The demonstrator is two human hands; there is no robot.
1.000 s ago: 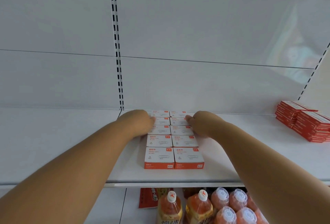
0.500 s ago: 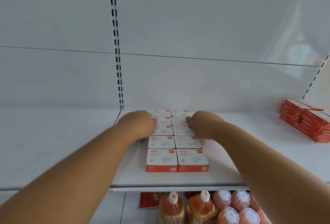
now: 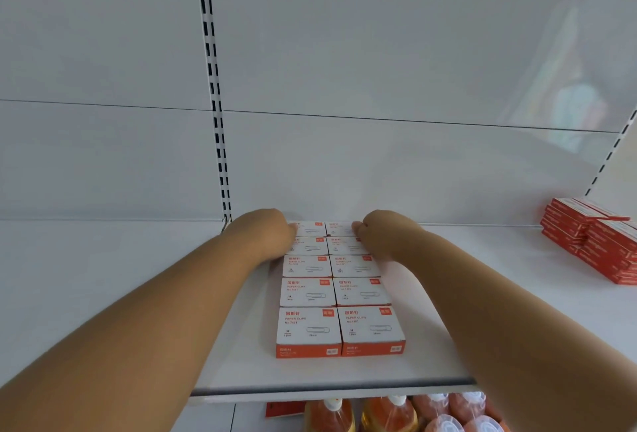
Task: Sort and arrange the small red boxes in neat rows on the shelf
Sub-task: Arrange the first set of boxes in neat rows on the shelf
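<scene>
Where the fingers curl in on the rearmost boxes, the left hand presses the outer left side of the block of small red boxes and the right hand presses its outer right side; whether they pinch or only push I cannot tell. The block stands two wide and five deep on the white shelf, its back row near the rear panel, its front row a little short of the shelf's front lip. Bare shelf lies open on both sides of the block. Far right of the block sit stacked red packs. Below the shelf's lip, bottles show.
</scene>
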